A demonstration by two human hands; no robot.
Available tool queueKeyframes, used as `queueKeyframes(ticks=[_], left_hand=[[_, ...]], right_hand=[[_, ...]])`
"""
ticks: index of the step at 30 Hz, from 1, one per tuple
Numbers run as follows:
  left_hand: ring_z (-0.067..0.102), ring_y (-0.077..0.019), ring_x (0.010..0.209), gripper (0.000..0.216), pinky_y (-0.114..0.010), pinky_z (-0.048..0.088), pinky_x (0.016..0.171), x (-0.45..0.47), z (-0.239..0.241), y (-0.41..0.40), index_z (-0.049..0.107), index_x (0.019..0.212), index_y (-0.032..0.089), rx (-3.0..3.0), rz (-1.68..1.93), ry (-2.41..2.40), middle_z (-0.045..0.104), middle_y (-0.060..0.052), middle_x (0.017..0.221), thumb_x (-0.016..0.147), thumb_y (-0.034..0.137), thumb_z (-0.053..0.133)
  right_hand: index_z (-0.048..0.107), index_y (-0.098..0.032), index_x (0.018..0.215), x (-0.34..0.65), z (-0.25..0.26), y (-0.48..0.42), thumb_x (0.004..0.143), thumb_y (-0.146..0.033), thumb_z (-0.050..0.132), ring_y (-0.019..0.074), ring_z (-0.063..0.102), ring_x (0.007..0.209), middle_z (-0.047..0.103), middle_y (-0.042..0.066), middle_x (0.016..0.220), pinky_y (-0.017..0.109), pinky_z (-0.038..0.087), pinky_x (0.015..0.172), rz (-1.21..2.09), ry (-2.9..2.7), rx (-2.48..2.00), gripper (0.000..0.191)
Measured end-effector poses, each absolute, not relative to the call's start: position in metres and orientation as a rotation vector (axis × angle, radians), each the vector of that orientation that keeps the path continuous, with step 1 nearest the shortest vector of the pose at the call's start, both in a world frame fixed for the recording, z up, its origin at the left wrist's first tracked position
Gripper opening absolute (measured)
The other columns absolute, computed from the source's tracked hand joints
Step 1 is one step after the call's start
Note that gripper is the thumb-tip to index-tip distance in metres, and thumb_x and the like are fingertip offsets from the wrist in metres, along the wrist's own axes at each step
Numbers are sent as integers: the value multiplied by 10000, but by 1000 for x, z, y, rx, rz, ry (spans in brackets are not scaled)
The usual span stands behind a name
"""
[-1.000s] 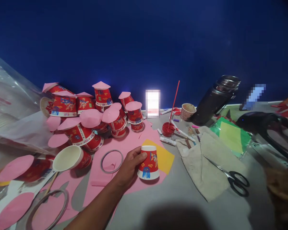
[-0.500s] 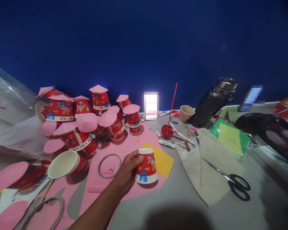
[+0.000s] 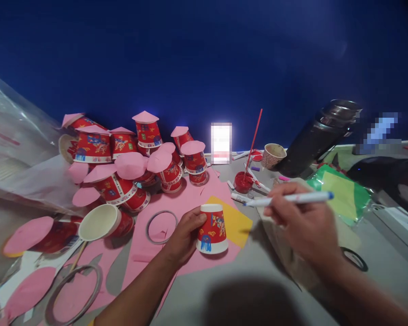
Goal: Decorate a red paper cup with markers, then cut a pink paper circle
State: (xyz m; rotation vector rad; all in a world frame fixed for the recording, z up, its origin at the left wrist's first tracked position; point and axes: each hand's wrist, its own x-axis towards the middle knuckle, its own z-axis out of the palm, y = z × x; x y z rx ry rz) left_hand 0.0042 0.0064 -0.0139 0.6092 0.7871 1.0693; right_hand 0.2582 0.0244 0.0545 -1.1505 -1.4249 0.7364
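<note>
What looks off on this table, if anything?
One red paper cup with a white interior, at left, looks tipped, mouth showing, unlike the upside-down pink-topped red paper cups behind. The black cylindrical flask leans too, though lens distortion may exaggerate it.

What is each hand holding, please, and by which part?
The left hand holds a red cup by its left side, near the narrow upper end; the right hand holds a white marker by its barrel, nearer the tip.
</note>
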Motion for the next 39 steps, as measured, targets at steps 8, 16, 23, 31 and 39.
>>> queueKeyframes(ticks=[8, 16, 23, 31, 39], left_hand=[[780, -244, 857, 443, -306, 579, 808, 9, -16, 6, 819, 1123, 126, 700, 1064, 711, 834, -122, 959, 782, 396, 906], [786, -292, 967, 481, -351, 583, 869, 9, -18, 5, 801, 1186, 133, 728, 1050, 687, 834, -133, 1028, 789, 385, 900], [784, -289, 981, 455, -347, 583, 878, 10, -17, 5, 808, 1161, 139, 723, 1053, 686, 832, -127, 1029, 786, 380, 901], [778, -292, 1001, 479, -358, 576, 909, 9, -19, 5, 800, 1193, 139, 738, 1040, 696, 830, -131, 1066, 792, 385, 892], [778, -295, 994, 458, -374, 569, 928, 9, -19, 5, 807, 1184, 138, 742, 1034, 698, 831, -131, 1047, 803, 381, 879]], right_hand=[[732, -221, 949, 222, 28, 2, 973, -191, 710, 163, 738, 633, 790, 14, 774, 256, 588, 602, 435, -1770, -794, 45], [705, -213, 984, 221, 27, 7, 1057, -287, 654, 159, 747, 657, 784, 20, 780, 255, 587, 622, 337, -1869, -749, 115], [697, -215, 1002, 220, 26, 7, 1073, -298, 636, 165, 761, 680, 798, 29, 798, 263, 602, 644, 303, -1887, -724, 125], [705, -221, 1028, 218, 21, 9, 1070, -298, 645, 188, 777, 700, 812, 45, 822, 302, 622, 650, 313, -1877, -701, 106], [718, -219, 1010, 218, 20, 9, 1047, -253, 666, 185, 779, 704, 814, 38, 810, 296, 628, 660, 317, -1886, -709, 73]])
